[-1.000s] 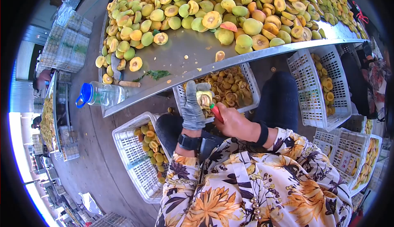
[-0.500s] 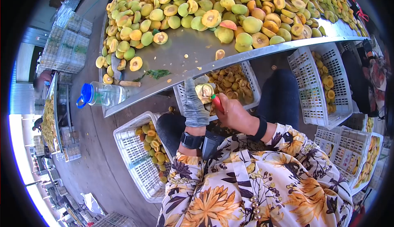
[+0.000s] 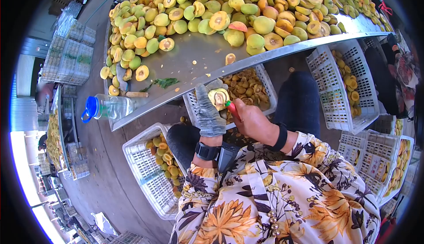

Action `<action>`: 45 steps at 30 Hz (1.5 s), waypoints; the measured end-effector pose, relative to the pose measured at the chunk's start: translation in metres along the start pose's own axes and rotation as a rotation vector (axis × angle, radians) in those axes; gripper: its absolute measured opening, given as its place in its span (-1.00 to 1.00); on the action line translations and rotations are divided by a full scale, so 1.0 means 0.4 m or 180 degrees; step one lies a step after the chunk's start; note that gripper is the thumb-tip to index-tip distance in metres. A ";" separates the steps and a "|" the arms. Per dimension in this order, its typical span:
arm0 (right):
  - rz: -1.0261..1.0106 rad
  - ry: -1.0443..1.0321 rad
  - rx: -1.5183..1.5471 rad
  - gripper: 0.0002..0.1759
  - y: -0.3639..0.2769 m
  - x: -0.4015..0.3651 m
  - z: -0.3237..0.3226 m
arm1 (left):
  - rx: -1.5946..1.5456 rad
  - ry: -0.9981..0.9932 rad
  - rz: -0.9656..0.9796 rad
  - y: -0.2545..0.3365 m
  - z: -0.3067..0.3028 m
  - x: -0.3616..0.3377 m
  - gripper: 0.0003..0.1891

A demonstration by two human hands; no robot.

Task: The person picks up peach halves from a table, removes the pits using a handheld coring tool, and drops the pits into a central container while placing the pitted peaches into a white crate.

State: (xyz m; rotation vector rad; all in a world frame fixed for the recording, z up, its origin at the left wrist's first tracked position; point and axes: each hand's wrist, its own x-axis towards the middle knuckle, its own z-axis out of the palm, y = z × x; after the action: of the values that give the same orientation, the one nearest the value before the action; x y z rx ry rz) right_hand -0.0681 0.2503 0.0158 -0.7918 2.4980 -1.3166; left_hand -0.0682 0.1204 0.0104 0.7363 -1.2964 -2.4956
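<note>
My left hand, in a grey knit glove, is closed around a halved yellow fruit that looks like a peach, cut face towards my right hand. Bare and wrapped round a red handle with a green collar, my right hand holds a pitting tool. Its curved metal end meets the cut face near the middle; the exact tip is hard to make out. Below both hands stands a white crate with fruit pieces and scraps in it.
A metal table piled with whole and halved peaches has a raised edge before me. A water jug and a wooden-handled tool are at its left corner. White crates of fruit stand left and right.
The view has shifted slightly, so the table and fruit sit a little higher and further left. Both hands keep their hold, with the tool still at the fruit's cut face.
</note>
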 end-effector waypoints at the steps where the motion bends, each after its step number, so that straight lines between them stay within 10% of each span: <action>1: 0.0016 -0.0023 -0.0011 -0.76 0.000 -0.001 -0.002 | 0.0167 -0.0102 0.0062 0.007 0.004 -0.008 -0.50; 6: 0.0034 -0.0193 0.0207 -0.76 -0.008 -0.007 -0.013 | 0.0205 0.0092 0.0520 0.011 0.029 -0.019 -0.53; 15: -0.0183 -0.0861 0.0547 -0.75 0.004 0.005 -0.023 | 0.0527 -0.1026 -0.0881 0.073 -0.036 0.027 -0.60; 21: 0.0071 -0.0861 0.0677 -0.78 -0.016 0.007 -0.021 | -0.0205 -0.0536 0.0013 0.042 -0.027 -0.017 -0.65; 29: -0.0160 -0.0961 0.0839 -0.83 -0.026 0.009 -0.027 | -0.0715 -0.0741 -0.0898 0.058 -0.030 -0.011 -0.78; 31: 0.0949 -0.2038 0.1715 -0.86 -0.058 0.021 -0.065 | 0.0075 -0.0525 -0.0181 0.049 -0.028 -0.012 -0.79; 38: 0.0889 -0.2197 0.1214 -0.86 -0.040 0.023 -0.054 | 0.0176 -0.1263 -0.0663 0.059 -0.073 0.010 -0.73; 45: 0.1949 -0.2783 0.2864 -0.84 -0.056 0.027 -0.055 | 0.0234 -0.1233 -0.0312 0.050 -0.065 0.020 -0.73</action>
State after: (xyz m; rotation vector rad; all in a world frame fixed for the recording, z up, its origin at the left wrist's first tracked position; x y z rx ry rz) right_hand -0.0781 0.2495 0.0476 -0.2343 1.1273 -1.2580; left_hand -0.0617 0.0873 0.0116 0.3443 -1.5136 -2.7801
